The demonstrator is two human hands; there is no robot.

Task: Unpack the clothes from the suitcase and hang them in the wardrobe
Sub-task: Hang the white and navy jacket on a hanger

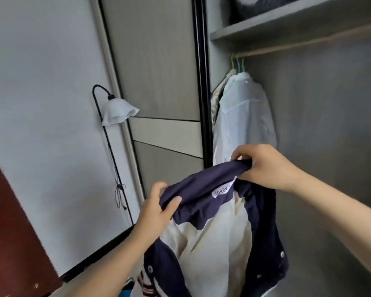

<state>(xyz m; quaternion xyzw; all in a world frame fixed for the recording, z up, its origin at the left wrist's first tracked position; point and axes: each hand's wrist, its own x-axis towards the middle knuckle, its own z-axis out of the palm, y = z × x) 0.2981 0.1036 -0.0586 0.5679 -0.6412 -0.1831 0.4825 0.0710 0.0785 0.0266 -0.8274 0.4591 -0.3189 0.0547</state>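
Navy jacket [212, 211] hangs by its collar, gripped by left hand [156, 209] and right hand [263, 166], hanger probably needed next.

jacket [204, 196]: lower part cut off by the bottom edge; neck label partly folded under, lettering only partly readable
left hand [156, 209]: fingertips hidden in the collar fabric
right hand [263, 166]: fingertips hidden behind the bunched collar
hangers [237, 62]: hooks small and blurred, number unclear
patterned garment [217, 93]: mostly hidden behind the white shirt [244, 116]
dark bundle [255, 5] on the shelf [266, 24]: cut off by the top edge, cannot tell what it is
red-brown panel [11, 232]: cut off at the left edge
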